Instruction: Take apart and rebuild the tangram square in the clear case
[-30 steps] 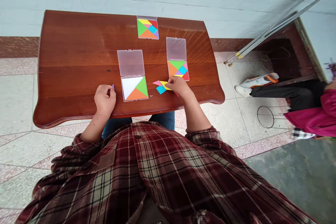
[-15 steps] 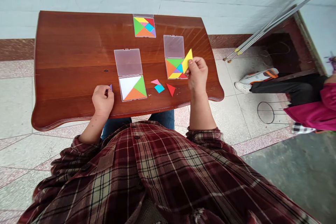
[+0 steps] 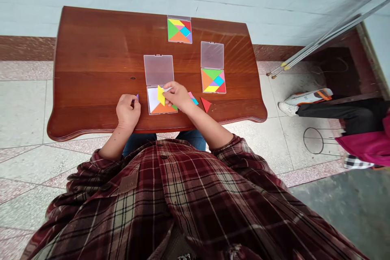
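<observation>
My right hand (image 3: pixel 178 96) pinches a yellow parallelogram tangram piece (image 3: pixel 161 95) above the nearest open tangram case (image 3: pixel 148 101). Inside that case lie an orange triangle (image 3: pixel 163 109) and a green triangle, the green one mostly covered by my fingers; its upper left part shows bare white. My left hand (image 3: pixel 128 111) rests on the table left of the case, fingers closed on a small purple triangle (image 3: pixel 137 97) whose tip peeks out. Right of the case, partly behind my right wrist, are a blue piece (image 3: pixel 195 101) and a pink piece (image 3: pixel 190 95). A red triangle (image 3: pixel 205 104) lies beyond them.
Two filled tangram cases sit farther off, one open at the right (image 3: pixel 213 81) and one at the back (image 3: pixel 179 31). The brown wooden table (image 3: pixel 97 61) stands near a tiled wall. Crutches (image 3: pixel 304 48) lean at the right, near a seated person's leg (image 3: pixel 332 111).
My right hand has carried the yellow parallelogram leftward, from beside the right-hand case to over the nearest one. My left hand still holds the purple triangle. The view has shifted slightly.
</observation>
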`<state>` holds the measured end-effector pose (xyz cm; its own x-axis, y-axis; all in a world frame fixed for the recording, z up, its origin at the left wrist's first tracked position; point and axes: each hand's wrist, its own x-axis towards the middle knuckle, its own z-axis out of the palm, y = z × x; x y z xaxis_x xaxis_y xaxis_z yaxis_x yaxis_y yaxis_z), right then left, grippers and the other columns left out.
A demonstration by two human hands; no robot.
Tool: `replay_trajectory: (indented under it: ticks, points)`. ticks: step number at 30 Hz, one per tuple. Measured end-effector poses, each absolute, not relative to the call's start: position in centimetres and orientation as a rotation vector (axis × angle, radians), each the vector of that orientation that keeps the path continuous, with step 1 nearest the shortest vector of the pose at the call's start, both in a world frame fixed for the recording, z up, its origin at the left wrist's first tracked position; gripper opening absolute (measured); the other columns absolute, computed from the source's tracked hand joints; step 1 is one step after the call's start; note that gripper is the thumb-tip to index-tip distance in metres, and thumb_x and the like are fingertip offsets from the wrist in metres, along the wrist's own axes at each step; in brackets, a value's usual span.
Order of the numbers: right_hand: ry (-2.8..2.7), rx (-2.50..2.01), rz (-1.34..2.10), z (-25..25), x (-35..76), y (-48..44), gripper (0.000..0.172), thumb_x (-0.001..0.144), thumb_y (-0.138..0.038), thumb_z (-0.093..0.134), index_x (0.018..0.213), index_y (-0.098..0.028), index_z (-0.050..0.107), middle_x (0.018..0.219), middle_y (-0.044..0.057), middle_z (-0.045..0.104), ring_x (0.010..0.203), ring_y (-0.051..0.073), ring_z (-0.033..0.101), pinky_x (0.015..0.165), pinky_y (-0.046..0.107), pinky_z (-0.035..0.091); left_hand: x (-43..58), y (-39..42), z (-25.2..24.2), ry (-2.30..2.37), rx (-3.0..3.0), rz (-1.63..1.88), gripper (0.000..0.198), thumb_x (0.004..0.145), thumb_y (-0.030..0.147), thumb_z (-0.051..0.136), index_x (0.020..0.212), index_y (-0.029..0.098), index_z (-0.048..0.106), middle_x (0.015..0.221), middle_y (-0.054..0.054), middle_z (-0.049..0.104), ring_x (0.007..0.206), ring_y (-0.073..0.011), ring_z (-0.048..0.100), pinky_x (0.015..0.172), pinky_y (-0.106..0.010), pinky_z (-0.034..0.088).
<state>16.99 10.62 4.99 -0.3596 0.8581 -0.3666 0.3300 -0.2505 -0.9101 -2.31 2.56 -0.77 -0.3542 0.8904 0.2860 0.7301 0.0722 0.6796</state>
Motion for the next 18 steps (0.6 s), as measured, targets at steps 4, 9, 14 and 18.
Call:
replay_trajectory:
  ticks: [4, 9, 14, 18]
  points:
    - [-1.677, -1.555, 1.676, 5.0, 14.5, 10.0, 0.023, 0.085, -0.006, 0.056, 0.091, -0.024, 0.044, 0.057, -0.01, 0.052, 0.048, 0.011, 0.057, 0.051, 0.023, 0.049, -2.1, 2.5, -0.7, 2.133, 1.649, 1.158, 0.012, 0.077, 0.012, 0.053, 0.072, 0.022, 0.053, 0.077, -0.002, 0.06, 0.081, -0.019, 0.058, 0.08, -0.033, 0.048]
    - [-1.77, -1.615, 1.637, 4.5, 13.8, 9.7, 0.024, 0.085, -0.007, 0.057, 0.094, -0.025, 0.044, 0.055, -0.01, 0.053, 0.045, 0.012, 0.057, 0.049, 0.024, 0.049, -2.0, 2.3, -0.7, 2.126, 1.65, 1.154, 0.012, 0.08, 0.013, 0.053, 0.072, 0.022, 0.053, 0.08, -0.003, 0.062, 0.082, -0.0187, 0.059, 0.08, -0.033, 0.048]
    - [-1.84, -1.626, 1.592, 3.6, 13.8, 9.8, 0.022, 0.087, -0.01, 0.054, 0.101, -0.024, 0.045, 0.06, -0.007, 0.056, 0.048, 0.013, 0.058, 0.05, 0.026, 0.048, -2.0, 2.3, -0.8, 2.109, 1.654, 1.162, 0.011, 0.08, 0.012, 0.053, 0.074, 0.021, 0.054, 0.081, -0.003, 0.062, 0.083, -0.0192, 0.06, 0.081, -0.033, 0.048]
    - [-1.993, -1.652, 1.435, 3.4, 13.9, 10.1, 0.019, 0.087, -0.014, 0.057, 0.1, -0.024, 0.047, 0.07, -0.006, 0.059, 0.047, 0.012, 0.057, 0.057, 0.029, 0.048, -2.1, 2.2, -1.0, 2.094, 1.648, 1.167, 0.01, 0.08, 0.013, 0.053, 0.075, 0.021, 0.054, 0.083, -0.004, 0.063, 0.085, -0.0194, 0.06, 0.083, -0.034, 0.048]
